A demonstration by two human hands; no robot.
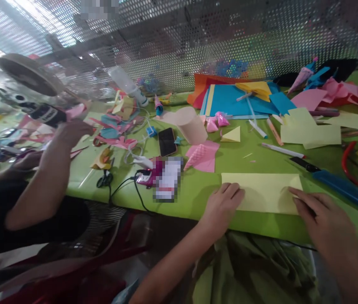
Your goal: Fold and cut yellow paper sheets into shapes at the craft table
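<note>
A pale yellow sheet of paper [261,194] lies lengthwise along the front edge of the green table, its upper right corner folded over. My left hand [221,207] holds the sheet's left end, with its fingers bent together on the paper. At the right end, the thumb and forefinger of my right hand [327,219] are closed on the paper by the folded corner. Just right of the sheet lies a cutter knife with a blue handle [350,190]. A folded pink paper [202,157] and a small yellow paper triangle [231,135] lie beyond it.
Left of my hands lie a blurred-screen phone [168,179], a dark phone [167,142] and black scissors [104,179] with cables. Coloured sheets [226,101] are stacked at the back, near several pens. Another person's arm [50,169] reaches over the table at left.
</note>
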